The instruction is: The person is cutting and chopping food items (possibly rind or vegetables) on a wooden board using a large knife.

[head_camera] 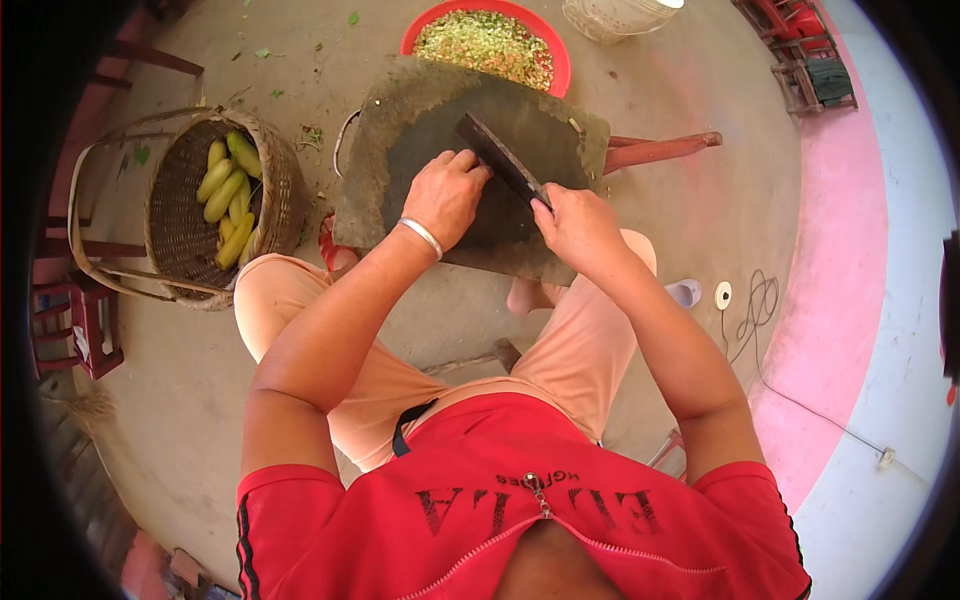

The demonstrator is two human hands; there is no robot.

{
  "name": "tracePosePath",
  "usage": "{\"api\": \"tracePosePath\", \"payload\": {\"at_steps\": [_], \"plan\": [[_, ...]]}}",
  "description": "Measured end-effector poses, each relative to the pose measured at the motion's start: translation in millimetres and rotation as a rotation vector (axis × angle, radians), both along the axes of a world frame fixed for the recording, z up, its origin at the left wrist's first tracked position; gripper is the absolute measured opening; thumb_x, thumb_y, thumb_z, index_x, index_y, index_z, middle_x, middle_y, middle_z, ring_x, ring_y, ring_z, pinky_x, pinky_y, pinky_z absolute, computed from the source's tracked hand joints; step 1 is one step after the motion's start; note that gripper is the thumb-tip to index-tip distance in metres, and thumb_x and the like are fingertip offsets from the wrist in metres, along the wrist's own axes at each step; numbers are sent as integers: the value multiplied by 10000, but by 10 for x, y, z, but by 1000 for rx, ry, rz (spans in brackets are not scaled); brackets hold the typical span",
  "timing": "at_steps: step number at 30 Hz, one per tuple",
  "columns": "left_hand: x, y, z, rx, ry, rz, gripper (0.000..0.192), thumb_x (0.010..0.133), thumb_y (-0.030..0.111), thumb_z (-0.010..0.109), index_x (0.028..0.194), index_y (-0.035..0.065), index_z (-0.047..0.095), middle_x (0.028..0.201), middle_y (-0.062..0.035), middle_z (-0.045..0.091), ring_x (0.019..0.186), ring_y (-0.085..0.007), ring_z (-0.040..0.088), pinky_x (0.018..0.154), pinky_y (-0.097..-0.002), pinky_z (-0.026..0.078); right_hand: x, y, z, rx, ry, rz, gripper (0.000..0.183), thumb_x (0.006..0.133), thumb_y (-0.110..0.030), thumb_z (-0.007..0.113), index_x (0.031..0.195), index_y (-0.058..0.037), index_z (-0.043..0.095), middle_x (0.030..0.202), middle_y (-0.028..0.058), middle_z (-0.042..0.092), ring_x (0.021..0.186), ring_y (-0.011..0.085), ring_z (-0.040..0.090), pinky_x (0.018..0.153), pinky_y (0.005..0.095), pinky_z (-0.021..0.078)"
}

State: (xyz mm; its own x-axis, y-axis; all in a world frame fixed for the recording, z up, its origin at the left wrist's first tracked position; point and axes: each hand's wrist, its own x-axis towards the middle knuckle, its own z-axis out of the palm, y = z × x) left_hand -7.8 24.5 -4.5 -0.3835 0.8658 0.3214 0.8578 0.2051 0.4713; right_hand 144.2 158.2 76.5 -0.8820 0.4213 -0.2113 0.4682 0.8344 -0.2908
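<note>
My right hand (581, 225) grips the handle of a dark cleaver (501, 156). Its blade slants up and to the left above a worn chopping board (367, 180). Close beside the blade is my left hand (448, 196), with a silver-coloured bangle at the wrist. The left fingers are curled with their tips near the blade, and whatever lies under them is hidden. A small pale scrap (575, 125) sits near the board's far right corner. Past the far edge stands a red basin (561, 64) full of finely chopped pale green vegetable (480, 45).
On the left, a woven basket (281, 180) lies tipped, holding several yellow-green gourds (225, 196). A whitish bucket (611, 19) stands at the far right of the basin. Wooden legs (652, 152) jut out beyond the board's right side. A cable (761, 307) coils on the floor by the wall.
</note>
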Motion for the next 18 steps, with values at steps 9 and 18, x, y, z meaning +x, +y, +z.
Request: {"api": "tracePosePath", "payload": {"at_steps": [9, 18], "plan": [[11, -18, -19, 29, -7, -5, 163, 864, 94, 664, 1018, 93, 718, 902, -76, 605, 884, -284, 609, 751, -406, 532, 67, 89, -53, -160, 92, -77, 281, 949, -257, 597, 814, -11, 600, 697, 235, 631, 719, 449, 634, 660, 527, 498], [-2, -24, -24, 26, -11, 14, 156, 861, 96, 670, 1011, 96, 715, 913, -71, 607, 884, -285, 613, 739, -410, 537, 85, 54, 129, -80, -1, 9, 276, 951, -265, 599, 841, -12, 596, 713, 229, 640, 735, 445, 638, 685, 535, 498]]}}
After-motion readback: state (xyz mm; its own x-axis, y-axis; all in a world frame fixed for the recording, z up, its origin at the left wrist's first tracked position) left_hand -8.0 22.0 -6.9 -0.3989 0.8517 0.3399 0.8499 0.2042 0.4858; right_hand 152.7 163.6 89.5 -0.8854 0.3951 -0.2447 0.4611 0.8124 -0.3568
